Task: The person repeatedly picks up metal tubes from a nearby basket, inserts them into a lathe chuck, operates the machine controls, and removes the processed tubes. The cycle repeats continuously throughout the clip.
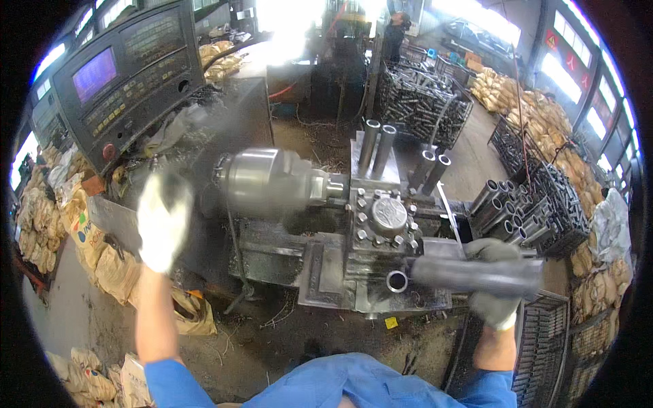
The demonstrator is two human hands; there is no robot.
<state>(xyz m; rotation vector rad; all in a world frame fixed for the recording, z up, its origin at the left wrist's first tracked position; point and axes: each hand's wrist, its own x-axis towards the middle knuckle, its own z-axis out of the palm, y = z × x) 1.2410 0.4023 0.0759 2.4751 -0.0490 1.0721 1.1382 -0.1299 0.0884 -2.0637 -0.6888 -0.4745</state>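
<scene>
steel tube (469,275) is lying gripped in the gloved right hand (495,285) beside the tool block (384,221) — the blurred left hand (163,221) is hanging open-fingered near the chuck (269,182).

Grey steel tube (469,275) lies level, open end leftward, motion-blurred.

Left hand (163,221): white knitted cloth glove, matt, blurred. Right hand (496,285): grey cloth glove, soiled and matt, closed around a steel tube (469,274) of dull grey, smooth finish. Lathe chuck (269,182): bare metal, satin sheen, smooth. Tool post (384,217): metal, worn, with brighter bolt heads. Lathe bed (299,255): dark metal, oily and grimy. Stacked tubes (517,204): metal, semi-glossy at cut ends. Control panel (126,75): dark matt housing, glossy screen. Sacks (112,268): coarse woven cloth, tan. Sleeves (326,384): blue cloth. Floor (75,313): rough concrete.
</scene>
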